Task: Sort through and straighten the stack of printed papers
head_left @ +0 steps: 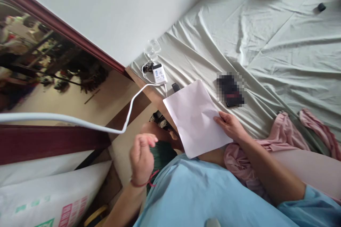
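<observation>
A white sheet of paper (195,117) lies over the bed's edge and my lap. My right hand (230,125) pinches its right edge, thumb on top, fingers closed on the sheet. My left hand (142,158) hangs in the air to the left of the paper, fingers loosely curled, holding nothing; a red string circles its wrist. A blurred dark phone (230,90) rests on the bedsheet just beyond the paper.
A pale green bedsheet (266,42) covers the bed. A white charger block (159,73) with a white cable (80,122) sits at the bed corner beside the wall. Pink cloth (287,134) lies at my right. A printed white sack (48,198) stands lower left.
</observation>
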`<state>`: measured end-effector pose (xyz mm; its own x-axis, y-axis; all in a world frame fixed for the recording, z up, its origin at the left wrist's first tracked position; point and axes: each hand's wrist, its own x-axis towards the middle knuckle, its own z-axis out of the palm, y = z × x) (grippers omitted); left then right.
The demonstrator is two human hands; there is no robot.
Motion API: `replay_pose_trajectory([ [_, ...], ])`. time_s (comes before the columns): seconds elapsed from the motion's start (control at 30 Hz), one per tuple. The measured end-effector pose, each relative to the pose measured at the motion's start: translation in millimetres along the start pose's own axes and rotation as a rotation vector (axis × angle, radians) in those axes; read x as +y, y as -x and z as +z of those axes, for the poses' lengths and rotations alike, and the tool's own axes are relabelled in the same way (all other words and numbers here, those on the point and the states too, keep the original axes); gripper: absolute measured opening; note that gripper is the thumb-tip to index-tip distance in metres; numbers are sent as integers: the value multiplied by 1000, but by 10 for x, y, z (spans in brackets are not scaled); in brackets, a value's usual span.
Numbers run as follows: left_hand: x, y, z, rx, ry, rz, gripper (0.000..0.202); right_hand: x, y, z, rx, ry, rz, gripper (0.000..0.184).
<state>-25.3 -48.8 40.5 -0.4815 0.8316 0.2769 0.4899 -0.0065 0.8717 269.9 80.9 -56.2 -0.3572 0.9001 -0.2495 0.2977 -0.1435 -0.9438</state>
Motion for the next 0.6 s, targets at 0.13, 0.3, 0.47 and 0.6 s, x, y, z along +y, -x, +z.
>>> replay_pose_trajectory([
  [0.13, -436, 67, 350, -59, 283, -489, 67, -42, 17, 8, -90, -379, 97, 37],
  [0.3, -469, -146, 636, -85, 537, -813, 55, -130, 62, -20, -32, -612, 146, 39],
  [0.47, -307, -195, 960, -82, 714, -899, 36, -134, 40, -31, 10, -646, 130, 37],
  [0.6, -366, -140, 1134, -122, 781, -834, 46, -9, -18, -27, 12, -460, 81, 38],
])
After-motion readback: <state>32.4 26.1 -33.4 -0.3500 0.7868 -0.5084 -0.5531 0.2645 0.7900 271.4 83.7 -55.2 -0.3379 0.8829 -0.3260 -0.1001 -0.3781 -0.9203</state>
